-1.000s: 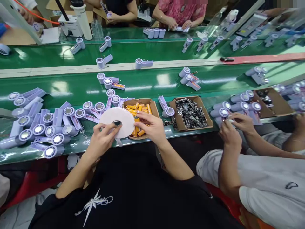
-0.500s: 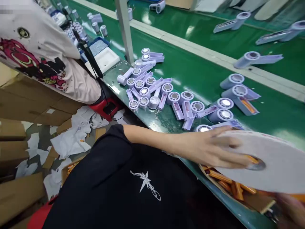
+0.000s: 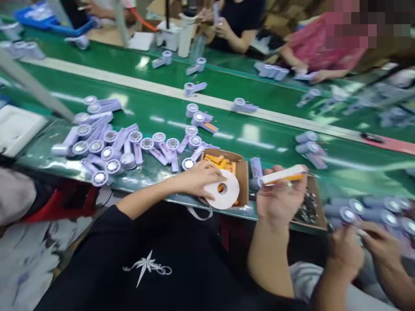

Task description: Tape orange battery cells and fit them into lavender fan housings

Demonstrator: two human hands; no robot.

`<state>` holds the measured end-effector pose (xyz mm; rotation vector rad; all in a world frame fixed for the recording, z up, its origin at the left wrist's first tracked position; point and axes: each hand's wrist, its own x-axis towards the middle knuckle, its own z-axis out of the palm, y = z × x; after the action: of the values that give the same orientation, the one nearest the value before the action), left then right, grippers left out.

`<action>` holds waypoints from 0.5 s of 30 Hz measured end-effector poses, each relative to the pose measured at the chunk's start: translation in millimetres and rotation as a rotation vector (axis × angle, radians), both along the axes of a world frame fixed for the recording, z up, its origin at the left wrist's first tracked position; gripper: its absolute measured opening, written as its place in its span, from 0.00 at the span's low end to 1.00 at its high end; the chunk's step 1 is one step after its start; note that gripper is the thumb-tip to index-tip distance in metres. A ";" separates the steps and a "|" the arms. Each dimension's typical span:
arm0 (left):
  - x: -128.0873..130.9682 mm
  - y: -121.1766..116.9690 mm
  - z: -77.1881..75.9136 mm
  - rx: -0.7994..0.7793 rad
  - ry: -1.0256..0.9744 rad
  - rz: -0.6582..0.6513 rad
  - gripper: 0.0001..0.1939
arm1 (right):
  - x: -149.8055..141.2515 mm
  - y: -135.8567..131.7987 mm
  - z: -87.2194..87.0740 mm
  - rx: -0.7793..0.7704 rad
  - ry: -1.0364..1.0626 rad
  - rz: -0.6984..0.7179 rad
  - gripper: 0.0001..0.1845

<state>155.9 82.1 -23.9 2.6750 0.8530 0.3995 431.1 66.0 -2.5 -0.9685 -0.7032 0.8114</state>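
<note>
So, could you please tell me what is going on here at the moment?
One person is working at the green bench with both hands. The left hand grips a white roll in front of an open box of orange pieces. The right hand holds up an orange piece with a white strip along it. Lilac units lie bunched to the left, and a co-worker's hands show at the right.

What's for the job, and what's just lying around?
Seemingly for the job:
round white tape roll, left hand
orange stick with white strip, right hand
brown cardboard box of orange sticks

Probably lying around:
scattered white sheets
blue plastic tray
</note>
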 end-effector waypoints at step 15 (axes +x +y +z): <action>-23.2 294.7 -4.1 -0.022 0.363 0.537 0.21 | 14.6 -22.4 -30.2 -0.013 -0.041 0.015 0.31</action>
<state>132.7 376.8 -28.0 2.5007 1.6796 0.0081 445.7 43.5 -32.7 -0.9946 -0.7425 0.8119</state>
